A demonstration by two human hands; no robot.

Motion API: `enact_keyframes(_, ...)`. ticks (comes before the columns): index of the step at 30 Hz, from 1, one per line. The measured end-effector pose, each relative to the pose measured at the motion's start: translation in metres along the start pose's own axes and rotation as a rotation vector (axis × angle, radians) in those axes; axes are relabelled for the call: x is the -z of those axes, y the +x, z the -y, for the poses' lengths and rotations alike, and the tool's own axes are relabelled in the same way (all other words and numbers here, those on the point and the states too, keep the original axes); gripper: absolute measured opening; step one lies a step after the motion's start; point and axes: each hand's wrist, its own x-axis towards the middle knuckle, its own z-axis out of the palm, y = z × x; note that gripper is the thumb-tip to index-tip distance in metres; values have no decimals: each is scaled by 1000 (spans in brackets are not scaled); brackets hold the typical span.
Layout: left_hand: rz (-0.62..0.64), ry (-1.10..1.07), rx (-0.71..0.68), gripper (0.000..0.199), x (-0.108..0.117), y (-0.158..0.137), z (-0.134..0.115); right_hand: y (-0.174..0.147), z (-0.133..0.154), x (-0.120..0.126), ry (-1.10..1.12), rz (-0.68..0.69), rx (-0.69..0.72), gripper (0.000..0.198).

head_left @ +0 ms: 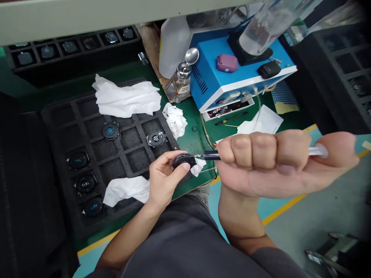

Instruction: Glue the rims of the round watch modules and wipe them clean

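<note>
My left hand (164, 175) grips a round black watch case (183, 161) between thumb and fingers, holding it tilted on edge just off the front of the bench. My right hand (261, 162) is wrapped in a fist round a dispensing syringe (211, 155) with a black front end and a pale rear end. The thumb presses against that rear end. Its thin metal tip points left and meets, or nearly meets, the edge of the watch case; contact is too fine to tell. Close to my left hand, another watch case (156, 139) lies back up in the black foam tray (136, 158).
More watches (110, 130) sit in the tray, with white cloths (127, 98) over parts of it. A blue machine (228, 77) stands behind my right hand, beside a glass bottle (179, 83) and a white bottle (174, 46). Another foam tray (75, 50) lies at the back left.
</note>
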Motion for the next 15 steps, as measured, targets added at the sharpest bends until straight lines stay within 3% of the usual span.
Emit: enact_keyframes(15,-9,38,9,21,-1,0,-2,3,-11,-4,13,12,17,63)
